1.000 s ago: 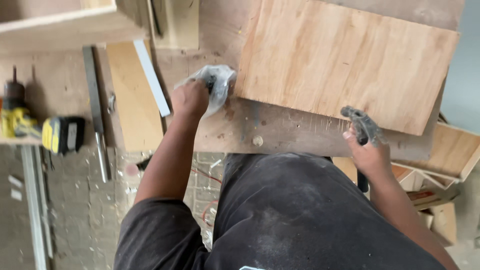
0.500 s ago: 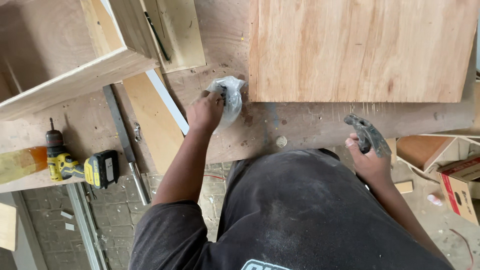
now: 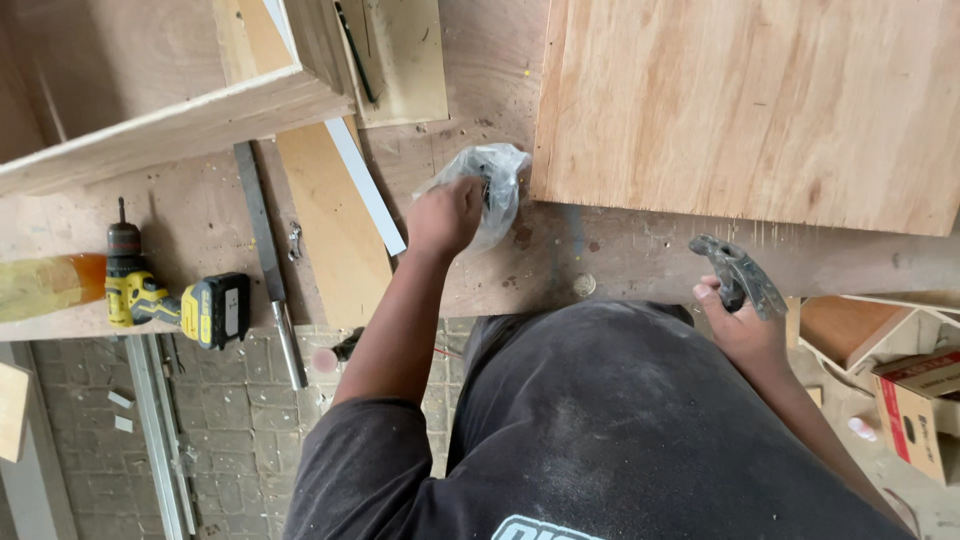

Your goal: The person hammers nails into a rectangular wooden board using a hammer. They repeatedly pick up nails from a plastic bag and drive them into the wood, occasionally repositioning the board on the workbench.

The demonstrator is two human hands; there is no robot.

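Note:
My left hand (image 3: 445, 215) is closed on a small clear plastic bag (image 3: 490, 180) that rests on the wooden workbench (image 3: 620, 260), right at the near left corner of a large plywood panel (image 3: 750, 110). What the bag holds is too small to make out. My right hand (image 3: 740, 325) hangs by the bench's front edge, gripping the handle of a dark metal claw hammer (image 3: 740, 272) whose head points up toward the panel. My dark dusty shirt fills the lower middle of the view.
A yellow and black cordless drill (image 3: 175, 300) lies at the bench's left edge beside a long metal bar (image 3: 268, 270). A white strip (image 3: 365, 185) and a wood plank (image 3: 335, 230) lie left of my hand. An open plywood box (image 3: 160, 90) stands top left. A cardboard box (image 3: 920, 410) sits lower right.
The view has shifted, so the bench contents sit lower and farther right. My left hand stays on the bag by the panel's corner, and my right hand keeps the hammer at the bench edge.

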